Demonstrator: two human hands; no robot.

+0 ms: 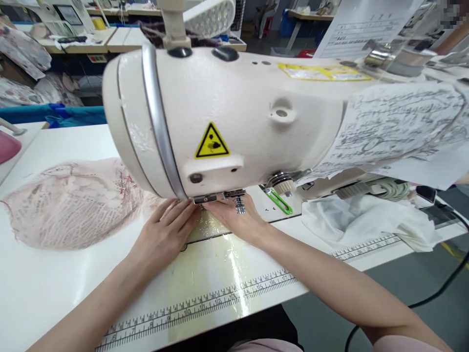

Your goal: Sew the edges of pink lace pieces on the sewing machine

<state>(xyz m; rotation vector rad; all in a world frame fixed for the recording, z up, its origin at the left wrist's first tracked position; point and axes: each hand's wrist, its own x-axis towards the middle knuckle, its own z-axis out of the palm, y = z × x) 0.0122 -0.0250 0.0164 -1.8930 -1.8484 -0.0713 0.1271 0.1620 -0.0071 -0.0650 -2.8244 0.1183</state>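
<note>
The pink lace fabric (pixel 73 203) lies flat on the white table (pixel 44 288), its long axis running left to right: the broad, rounded end spreads out well to the left of the sewing machine (pixel 227 117), and the narrow end runs in under the machine's head toward the presser foot (pixel 240 201). How far it reaches there is hidden by the machine head and the hands.

The left hand (pixel 166 232) rests palm down on the table just in front of the sewing machine, fingers straight and close together, pointing up and right toward the needle area, fingertips pressing the fabric's edge. The right hand (pixel 238 220) lies flat too, directly below the presser foot, fingers pointing left so that the two sets of fingertips nearly meet. Neither hand is closed around anything (both press down, flat and spread, rather than pinch). Both forearms come in from the lower edge and converge under the machine head.

The bulky machine head blocks the view of the needle and of the fingertips' far ends. A green clip-like tool (pixel 280 201) lies just right of the presser foot. Further right of the sewing machine, crumpled white cloth (pixel 366 217) sits on the table, and a printed paper sheet (pixel 399 127) hangs over the machine's arm. A measuring tape strip (pixel 205 303) runs along the table's front edge, in front of the sewing machine.
</note>
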